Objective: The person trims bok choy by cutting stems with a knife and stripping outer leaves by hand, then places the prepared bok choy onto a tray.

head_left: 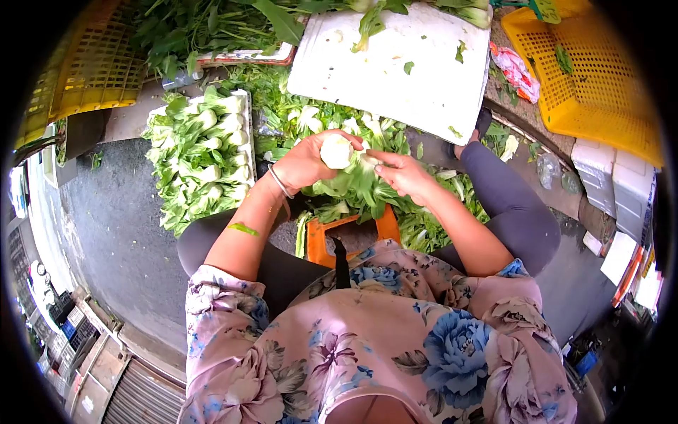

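Note:
My left hand [302,164] is wrapped round a bok choy [337,152], its pale cut base turned up toward me. At the leafy side, the thumb and fingers of my right hand [406,175] pinch one of its outer leaves [366,175]. Below both hands lies a heap of loose green leaves [431,219]. Left of my left hand, several bok choy [205,152] are stacked in rows with their bases facing right, on a white foam tray [248,134]. A bit of leaf [244,229] sticks to my left forearm.
A white board [395,67] with leaf scraps lies ahead. Leafy greens [205,28] are piled at the far left. Yellow crates [600,78] stand right and left. An orange stool [318,240] is between my legs; white foam boxes [611,173] are at the right.

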A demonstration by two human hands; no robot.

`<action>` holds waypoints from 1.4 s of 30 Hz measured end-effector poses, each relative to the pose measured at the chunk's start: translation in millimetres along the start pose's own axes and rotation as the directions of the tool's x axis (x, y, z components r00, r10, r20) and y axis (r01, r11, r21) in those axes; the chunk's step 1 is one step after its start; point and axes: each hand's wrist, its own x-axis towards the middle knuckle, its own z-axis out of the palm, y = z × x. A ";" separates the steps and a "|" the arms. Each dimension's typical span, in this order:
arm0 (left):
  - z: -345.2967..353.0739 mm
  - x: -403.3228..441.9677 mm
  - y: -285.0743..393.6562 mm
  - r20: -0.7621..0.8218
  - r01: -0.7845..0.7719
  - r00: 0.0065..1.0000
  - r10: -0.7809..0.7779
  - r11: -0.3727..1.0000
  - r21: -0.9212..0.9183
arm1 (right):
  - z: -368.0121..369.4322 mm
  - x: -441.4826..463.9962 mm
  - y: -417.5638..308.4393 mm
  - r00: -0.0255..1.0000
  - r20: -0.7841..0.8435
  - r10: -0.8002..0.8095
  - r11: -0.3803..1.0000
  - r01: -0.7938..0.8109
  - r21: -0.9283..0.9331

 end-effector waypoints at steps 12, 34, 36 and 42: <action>5.8 -4.5 14.6 0.153 0.212 0.971 -0.183 0.957 -0.197 | 12.1 -35.7 -35.6 0.784 0.229 -0.578 0.816 0.544 0.195; 10.2 1.1 -2.2 -0.034 0.149 0.981 -0.192 0.625 0.766 | 6.4 -19.7 -26.0 0.926 -0.003 -0.378 0.924 0.377 -0.062; 13.1 3.2 5.5 -0.047 0.215 0.968 -0.246 0.719 0.661 | 8.2 -18.8 -28.2 0.959 -0.143 -0.244 0.969 0.248 0.012; 9.0 7.3 -17.5 -0.099 0.054 0.995 -0.015 0.911 0.408 | 3.4 -14.0 -24.6 0.902 -0.085 -0.423 0.906 0.420 -0.050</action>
